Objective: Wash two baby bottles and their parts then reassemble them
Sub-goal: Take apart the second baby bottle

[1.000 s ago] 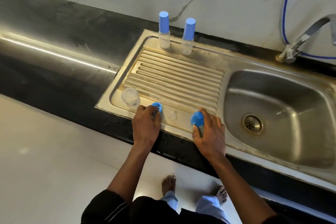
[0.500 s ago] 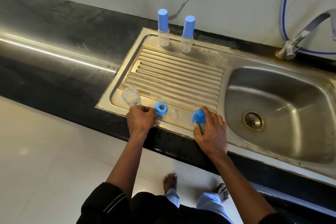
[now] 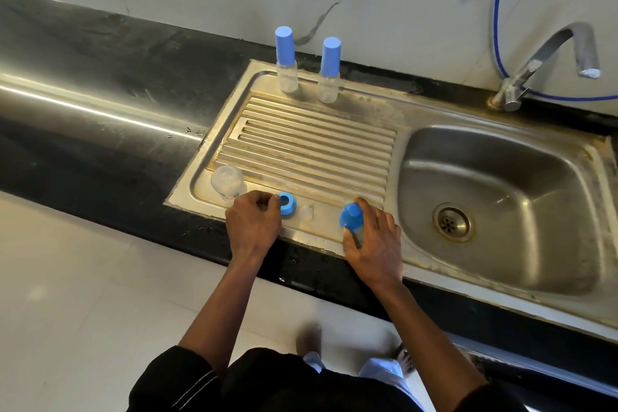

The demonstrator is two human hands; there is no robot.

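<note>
Countertop [image 3: 100, 150], long, black and shiny, runs along a white wall with grey cracks in it. Set into it is a steel sink [image 3: 334, 144]. It has a bumpy draining part on the left and a deep bowl [image 3: 501, 177] on the right. A bent tap [image 3: 541, 60] stands behind the bowl, and a thin blue hose [image 3: 498, 10] hangs down the wall beside it.

Our left hand [image 3: 252, 224] rests at the front edge of the draining part with its fingers curled in. One fingertip is right against the blue ring [image 3: 287, 203]. We cannot tell if it pinches the ring or only touches it. Our right hand [image 3: 376, 241] is wrapped round the blue-topped bottle [image 3: 350, 216], which stands on the front edge near the bowl. This hand hides most of the bottle, so we see little more than its round blue top.

Two tall capped bottles [image 3: 286, 58] stand side by side at the back of the sink, well away from our hands. A clear bottle [image 3: 227, 182] lies on its side at the front left corner, just beside our left hand. The hand covers part of its near end.

The blue ring lies flat with its hole facing up. A small clear teat [image 3: 307, 211] sits just to its right, between our two hands.
</note>
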